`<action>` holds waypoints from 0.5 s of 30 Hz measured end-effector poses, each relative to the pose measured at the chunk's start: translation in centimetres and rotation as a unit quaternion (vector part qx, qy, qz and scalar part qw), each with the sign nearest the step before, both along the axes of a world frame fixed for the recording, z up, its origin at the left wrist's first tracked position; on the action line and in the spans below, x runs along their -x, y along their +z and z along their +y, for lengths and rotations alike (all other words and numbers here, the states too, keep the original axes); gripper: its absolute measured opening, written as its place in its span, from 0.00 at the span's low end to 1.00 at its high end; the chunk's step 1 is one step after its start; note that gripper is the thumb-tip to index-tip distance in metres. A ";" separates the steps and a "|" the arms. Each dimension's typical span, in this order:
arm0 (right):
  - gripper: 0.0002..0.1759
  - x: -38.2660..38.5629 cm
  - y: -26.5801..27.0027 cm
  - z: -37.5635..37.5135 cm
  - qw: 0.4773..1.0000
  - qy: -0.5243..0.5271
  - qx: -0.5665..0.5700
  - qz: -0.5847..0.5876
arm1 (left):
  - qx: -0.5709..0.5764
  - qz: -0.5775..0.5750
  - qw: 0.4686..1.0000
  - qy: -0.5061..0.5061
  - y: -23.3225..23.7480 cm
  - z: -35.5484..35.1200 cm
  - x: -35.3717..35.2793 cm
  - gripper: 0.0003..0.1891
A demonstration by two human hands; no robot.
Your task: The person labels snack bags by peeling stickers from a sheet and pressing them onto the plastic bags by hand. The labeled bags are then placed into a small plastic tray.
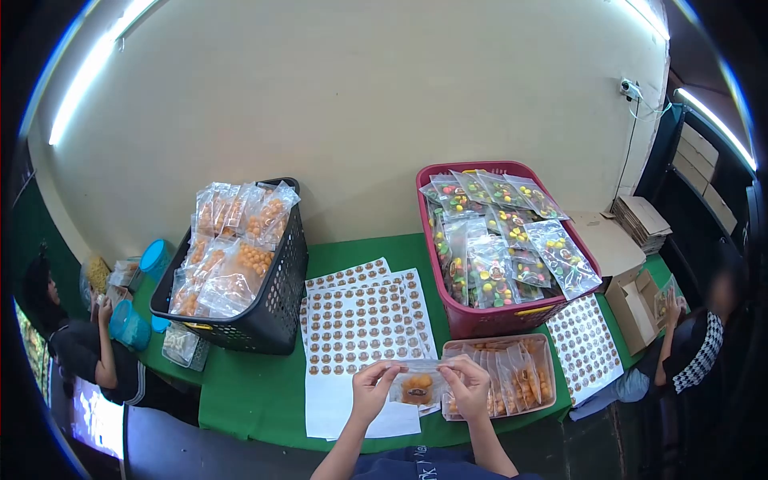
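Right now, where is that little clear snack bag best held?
Probably by its upper corners, one from each side, as the left hand and right hand pinch it: the snack bag is thin, limp film, likely to sag if held elsewhere.

Left hand (370,392) and right hand (468,388) bare, forearms unsleeved; dark navy garment (424,464) with pale lettering.

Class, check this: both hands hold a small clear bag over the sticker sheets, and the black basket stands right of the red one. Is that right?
No. The head view shows the black basket left of the red basket. The left hand and right hand hold the small clear bag over the sticker sheets.
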State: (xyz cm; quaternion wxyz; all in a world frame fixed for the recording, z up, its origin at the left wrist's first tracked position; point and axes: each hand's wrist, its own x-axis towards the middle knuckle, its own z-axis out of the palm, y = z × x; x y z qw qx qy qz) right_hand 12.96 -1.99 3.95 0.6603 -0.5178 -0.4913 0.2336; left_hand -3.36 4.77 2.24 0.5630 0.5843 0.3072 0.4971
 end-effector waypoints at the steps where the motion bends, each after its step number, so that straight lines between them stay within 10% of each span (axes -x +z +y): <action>1: 0.04 0.0 0.0 0.0 1.000 -0.005 -0.004 -0.023 | -0.005 -0.003 1.000 -0.001 -0.3 0.0 0.2 0.06; 5: 0.05 0.5 -0.3 0.4 0.996 -0.073 0.016 0.040 | -0.083 -0.003 0.989 0.120 1.1 0.4 -0.3 0.14; 9: 0.09 2.2 0.5 0.6 0.999 -0.008 0.036 -0.001 | -0.218 0.189 0.957 0.008 2.7 -0.4 0.0 0.24; 15: 0.20 3.7 -1.4 1.4 0.987 -0.044 0.017 -0.154 | -0.087 0.136 0.985 0.066 -0.7 -0.2 0.9 0.10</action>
